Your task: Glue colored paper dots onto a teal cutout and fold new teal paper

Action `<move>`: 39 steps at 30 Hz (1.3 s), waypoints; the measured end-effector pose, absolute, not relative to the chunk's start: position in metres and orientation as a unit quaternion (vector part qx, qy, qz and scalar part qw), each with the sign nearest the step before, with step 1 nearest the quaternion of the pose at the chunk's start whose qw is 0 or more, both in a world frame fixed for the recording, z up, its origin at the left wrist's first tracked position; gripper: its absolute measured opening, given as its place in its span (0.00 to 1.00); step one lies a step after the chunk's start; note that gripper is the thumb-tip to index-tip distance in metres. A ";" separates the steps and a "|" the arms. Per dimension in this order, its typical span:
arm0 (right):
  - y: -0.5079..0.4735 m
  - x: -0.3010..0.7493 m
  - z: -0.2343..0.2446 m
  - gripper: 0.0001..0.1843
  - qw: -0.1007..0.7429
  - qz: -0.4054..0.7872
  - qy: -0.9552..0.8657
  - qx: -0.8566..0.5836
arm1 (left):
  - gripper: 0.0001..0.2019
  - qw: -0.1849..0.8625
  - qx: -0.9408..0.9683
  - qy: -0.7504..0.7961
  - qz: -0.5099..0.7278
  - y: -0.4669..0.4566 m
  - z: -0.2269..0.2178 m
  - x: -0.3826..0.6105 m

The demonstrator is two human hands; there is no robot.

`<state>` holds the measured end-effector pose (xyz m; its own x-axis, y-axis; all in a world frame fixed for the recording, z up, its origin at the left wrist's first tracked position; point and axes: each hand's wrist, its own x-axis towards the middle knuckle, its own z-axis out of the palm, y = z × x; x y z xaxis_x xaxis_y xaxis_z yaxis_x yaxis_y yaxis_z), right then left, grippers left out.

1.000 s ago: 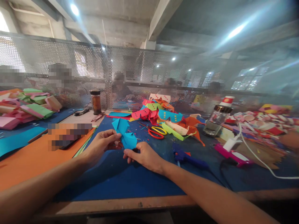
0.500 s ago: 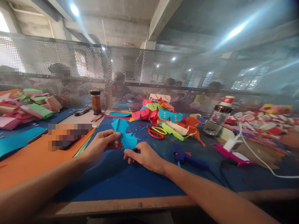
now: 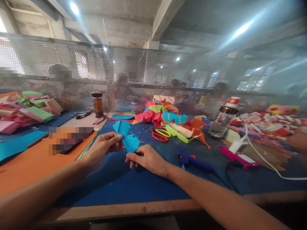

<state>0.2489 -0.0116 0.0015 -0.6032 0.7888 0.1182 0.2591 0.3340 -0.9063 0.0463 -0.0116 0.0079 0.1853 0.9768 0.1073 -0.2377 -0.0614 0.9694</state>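
Both hands hold one folded light-blue paper piece (image 3: pixel 126 135) just above the dark blue table mat (image 3: pixel 134 185). My left hand (image 3: pixel 102 147) pinches its left side with thumb and fingers. My right hand (image 3: pixel 145 158) is closed on its lower right edge, knuckles toward me. The paper's pointed upper part sticks up behind my fingers.
Red-and-yellow scissors (image 3: pixel 160 135) lie just beyond the hands. A heap of coloured paper cut-outs (image 3: pixel 165 116) sits behind them. A blue glue gun (image 3: pixel 192 159), a pink device with a white cable (image 3: pixel 240 157) and a glass bottle (image 3: pixel 223 119) are right. Orange sheets (image 3: pixel 26 163) lie left. People sit behind a perforated screen (image 3: pixel 134 80).
The hands and the blue paper have barely shifted, a touch lower and left in the picture. The grip looks the same.
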 end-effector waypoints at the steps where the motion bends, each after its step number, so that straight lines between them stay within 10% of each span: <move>1: -0.011 0.249 0.001 0.21 0.286 0.471 -0.762 -0.340 | 0.17 0.581 0.510 0.361 0.522 -0.012 0.008 0.046; 18: -0.008 0.251 -0.002 0.28 0.303 0.474 -0.770 -0.301 | 0.17 0.561 0.532 0.366 0.518 -0.009 0.005 0.043; 39: -0.004 0.254 0.002 0.15 0.393 0.306 -0.786 -0.366 | 0.08 0.604 0.520 0.321 0.512 -0.006 0.004 0.045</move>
<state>0.2538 -0.0038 0.0021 -0.4239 0.8157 0.3936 0.3353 0.5450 -0.7685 0.0446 -0.0060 0.0041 0.2703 0.9519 0.1443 -0.2846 -0.0642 0.9565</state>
